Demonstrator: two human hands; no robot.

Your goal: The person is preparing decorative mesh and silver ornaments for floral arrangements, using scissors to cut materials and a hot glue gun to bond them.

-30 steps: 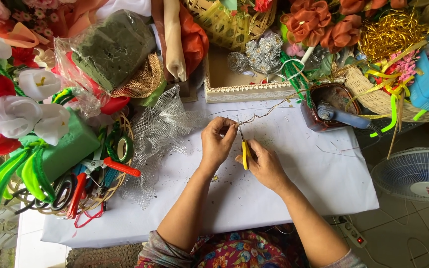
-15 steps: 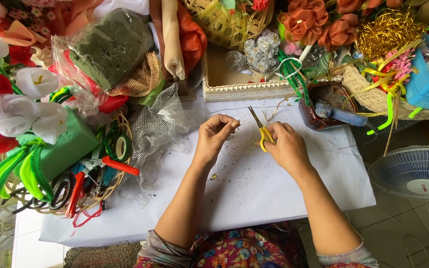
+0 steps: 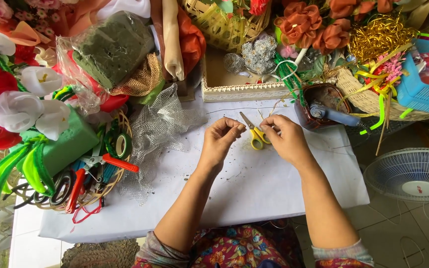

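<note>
Item one: our left hand (image 3: 220, 135), its grip pinched shut on something too fine to make out, likely a thin wire or thread, held above the white-covered surface (image 3: 254, 193).

Item two: our right hand (image 3: 285, 138), fingers pressed together at the same fine strand, just beside the left. The small yellow-handled scissors (image 3: 254, 134) lay on the surface between the two hands, touching neither that we could tell.

Item three, to the left: a crumpled piece of silver mesh (image 3: 162, 124), a shallow woven tray (image 3: 95, 196) of tape rolls and red-handled pliers (image 3: 107, 166), a green foam block (image 3: 68, 144) and red and white fabric flowers (image 3: 21, 104).

Item four, above: a lace-trimmed open box (image 3: 244, 89), orange fabric flowers (image 3: 314, 25), a glue gun (image 3: 333, 115) resting in a dark dish, and a blue basket (image 3: 423, 92) at the far right. A white fan (image 3: 413, 173) stood on the floor.

Handling note, as we judged it: the strand was best kept taut between both pinches, low over the surface, with the scissors left within reach and clear of the mesh.
</note>
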